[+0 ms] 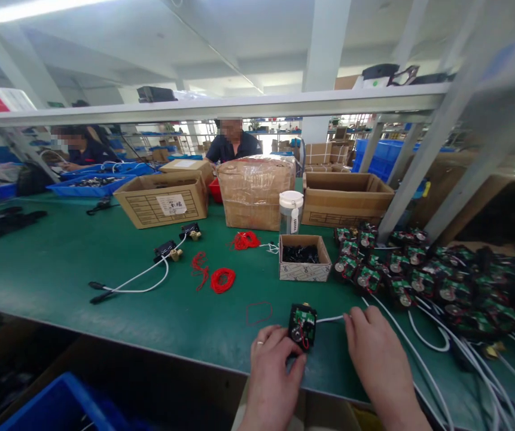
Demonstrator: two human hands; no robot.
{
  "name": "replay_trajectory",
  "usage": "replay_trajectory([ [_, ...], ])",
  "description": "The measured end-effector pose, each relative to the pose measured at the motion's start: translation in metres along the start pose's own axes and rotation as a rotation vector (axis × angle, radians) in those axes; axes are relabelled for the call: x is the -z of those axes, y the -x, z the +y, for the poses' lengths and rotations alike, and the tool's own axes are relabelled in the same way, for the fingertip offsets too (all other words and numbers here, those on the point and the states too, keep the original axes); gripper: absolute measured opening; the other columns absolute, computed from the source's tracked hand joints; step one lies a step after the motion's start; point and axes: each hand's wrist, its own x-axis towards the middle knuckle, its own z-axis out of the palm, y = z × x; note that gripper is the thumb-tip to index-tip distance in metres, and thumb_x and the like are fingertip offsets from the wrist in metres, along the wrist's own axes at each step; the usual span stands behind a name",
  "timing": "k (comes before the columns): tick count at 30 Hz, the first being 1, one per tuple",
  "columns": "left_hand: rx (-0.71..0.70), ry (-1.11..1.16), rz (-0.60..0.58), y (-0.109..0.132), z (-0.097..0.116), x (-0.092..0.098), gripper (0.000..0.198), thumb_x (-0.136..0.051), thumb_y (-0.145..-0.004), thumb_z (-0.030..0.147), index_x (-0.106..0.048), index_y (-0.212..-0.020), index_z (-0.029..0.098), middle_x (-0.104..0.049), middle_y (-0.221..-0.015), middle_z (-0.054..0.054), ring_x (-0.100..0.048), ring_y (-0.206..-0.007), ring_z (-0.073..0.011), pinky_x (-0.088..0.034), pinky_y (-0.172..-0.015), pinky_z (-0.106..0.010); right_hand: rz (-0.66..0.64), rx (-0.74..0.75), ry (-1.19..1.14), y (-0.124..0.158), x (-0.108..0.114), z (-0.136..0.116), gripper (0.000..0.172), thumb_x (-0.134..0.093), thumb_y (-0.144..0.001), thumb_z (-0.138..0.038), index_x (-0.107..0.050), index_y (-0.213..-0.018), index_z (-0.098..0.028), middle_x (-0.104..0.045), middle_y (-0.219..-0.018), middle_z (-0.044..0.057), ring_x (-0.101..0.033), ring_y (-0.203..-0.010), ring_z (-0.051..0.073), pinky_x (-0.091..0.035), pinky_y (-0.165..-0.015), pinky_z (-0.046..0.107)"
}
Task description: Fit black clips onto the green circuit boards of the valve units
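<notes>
Near the table's front edge sits a small black housing with a green circuit board (302, 323) showing, red wires and a round metal part on it. My left hand (276, 368) is closed on its lower left side, thumb and fingers at the housing. A white cable (329, 319) runs from its right side to my right hand (377, 353), whose thumb and forefinger pinch it. Just left of the housing, a thin red wire loop (259, 312) lies on the green tabletop (149, 317). Behind stands a small carton (304, 273) of black parts.
Many similar board units (412, 278) with white cables are heaped at right. Red wire bundles (223, 279) and two cabled units (165, 251) lie left of centre. A lidded jar (290, 215) and cardboard boxes (257, 194) line the back, below a shelf (221, 108). Two people sit beyond.
</notes>
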Motion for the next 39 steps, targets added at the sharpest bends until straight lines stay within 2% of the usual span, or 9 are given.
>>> replay_trajectory([
  [3, -0.010, 0.034, -0.002, 0.005, -0.011, 0.013, 0.013, -0.068, -0.083, 0.016, -0.075, -0.082, 0.027, -0.073, -0.113, -0.008, -0.060, -0.116, -0.0316, -0.046, -0.101, -0.048, 0.031, 0.026, -0.024, 0.004, -0.005, 0.006, 0.029, -0.038, -0.109, -0.024, -0.060, -0.092, -0.018, -0.053, -0.089, 0.011, -0.054, -0.083, 0.030, -0.041, -0.072, 0.040],
  [9, 0.178, -0.157, 0.235, -0.021, -0.044, 0.071, 0.012, -0.061, -0.088, 0.016, -0.070, -0.091, 0.022, -0.068, -0.098, -0.008, -0.066, -0.097, -0.0275, -0.050, -0.089, -0.041, 0.223, -0.045, -0.041, 0.011, -0.001, -0.004, 0.031, -0.043, -0.107, -0.032, -0.061, -0.125, -0.015, -0.058, -0.116, 0.019, -0.053, -0.098, 0.038, -0.041, -0.072, 0.044],
  [14, 0.178, -0.327, 0.077, -0.046, -0.052, 0.098, 0.015, -0.060, -0.087, 0.008, -0.069, -0.085, 0.020, -0.065, -0.092, -0.006, -0.065, -0.092, -0.0226, -0.048, -0.084, -0.034, 0.273, -0.015, -0.219, 0.014, 0.011, -0.019, 0.031, -0.042, -0.108, -0.031, -0.058, -0.127, -0.014, -0.058, -0.116, 0.019, -0.054, -0.101, 0.038, -0.044, -0.082, 0.049],
  [20, -0.044, -0.306, -0.162, -0.064, -0.055, 0.111, 0.029, -0.065, -0.082, 0.005, -0.074, -0.100, 0.026, -0.066, -0.099, -0.002, -0.064, -0.092, -0.0181, -0.047, -0.082, -0.028, 0.271, 0.072, -0.419, 0.024, 0.012, -0.030, 0.028, -0.047, -0.107, -0.027, -0.054, -0.133, -0.018, -0.057, -0.115, 0.016, -0.055, -0.101, 0.034, -0.046, -0.088, 0.050],
  [23, -0.111, -0.364, -0.278, -0.073, -0.057, 0.121, 0.023, -0.065, -0.084, 0.008, -0.075, -0.098, 0.024, -0.065, -0.099, -0.002, -0.064, -0.092, -0.0181, -0.047, -0.081, -0.027, 0.213, 0.107, -0.521, 0.028, 0.009, -0.047, 0.036, -0.049, -0.107, -0.029, -0.047, -0.142, -0.021, -0.055, -0.123, 0.016, -0.056, -0.108, 0.035, -0.047, -0.092, 0.052],
  [26, -0.140, -0.401, -0.340, -0.081, -0.056, 0.126, 0.017, -0.066, -0.085, 0.008, -0.073, -0.090, 0.022, -0.063, -0.094, -0.001, -0.063, -0.091, -0.0174, -0.046, -0.080, -0.026, 0.081, 0.081, -0.574, 0.023, 0.002, -0.065, 0.060, -0.057, -0.102, -0.036, -0.033, -0.155, -0.020, -0.047, -0.140, 0.020, -0.051, -0.121, 0.040, -0.048, -0.096, 0.059],
  [28, -0.155, -0.434, -0.370, -0.083, -0.054, 0.127, 0.015, -0.065, -0.086, 0.008, -0.072, -0.085, 0.022, -0.062, -0.092, -0.001, -0.062, -0.090, -0.0174, -0.045, -0.080, -0.026, -0.008, 0.089, -0.611, 0.013, -0.004, -0.071, 0.071, -0.065, -0.096, -0.029, -0.029, -0.156, -0.021, -0.044, -0.144, 0.020, -0.049, -0.126, 0.040, -0.048, -0.100, 0.060],
  [32, -0.174, -0.523, -0.388, -0.079, -0.047, 0.126, 0.014, -0.061, -0.091, 0.010, -0.067, -0.085, 0.020, -0.062, -0.095, -0.004, -0.059, -0.091, -0.0202, -0.044, -0.083, -0.030, -0.159, 0.191, -0.755, -0.010, -0.013, -0.065, 0.075, -0.072, -0.083, -0.011, -0.037, -0.147, -0.025, -0.051, -0.138, 0.012, -0.051, -0.128, 0.033, -0.047, -0.111, 0.053],
  [39, -0.124, -0.586, -0.364, -0.045, -0.044, 0.131, 0.021, -0.046, -0.099, 0.013, -0.061, -0.086, 0.020, -0.061, -0.096, -0.008, -0.057, -0.087, -0.0223, -0.043, -0.082, -0.036, -0.371, 0.299, -0.851, -0.033, -0.006, -0.046, 0.079, -0.073, -0.082, -0.006, -0.040, -0.150, -0.029, -0.045, -0.147, 0.008, -0.046, -0.137, 0.028, -0.040, -0.120, 0.048],
])
